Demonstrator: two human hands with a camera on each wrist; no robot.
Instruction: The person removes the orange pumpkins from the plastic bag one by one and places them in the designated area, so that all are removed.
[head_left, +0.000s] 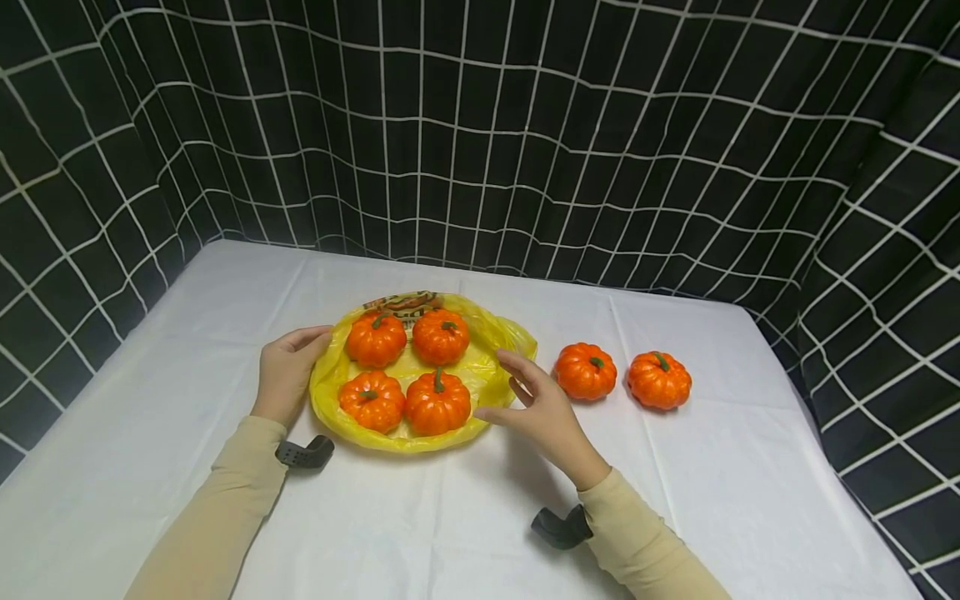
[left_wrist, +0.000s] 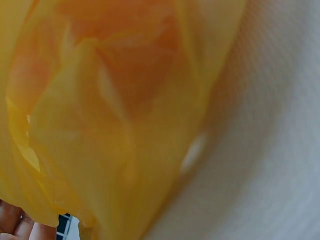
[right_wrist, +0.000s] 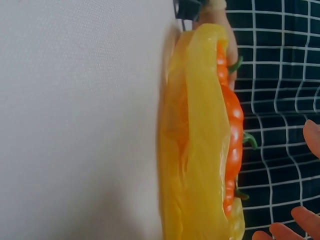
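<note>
A yellow plastic bag [head_left: 405, 442] lies mouth up on the table, its rim rolled outward in a ring. Inside it sit several small orange pumpkins [head_left: 438, 403] with green stems. At the bag's left rim my left hand [head_left: 288, 371] pinches the plastic; its curled fingers [left_wrist: 37, 231] show at the corner of the left wrist view, partly behind the bag. My right hand [head_left: 546, 412] is by the right rim, thumb and fingers spread apart with nothing between them. Two more pumpkins, one nearer [head_left: 586, 372] and one farther right [head_left: 659, 381], stand outside the bag.
A white cloth [head_left: 360, 533] covers the table. Black curtains with a white grid [head_left: 480, 150] rise along the back and both sides. Each forearm wears a beige sleeve, with a dark wrist device on the left [head_left: 306, 452] and on the right [head_left: 562, 527].
</note>
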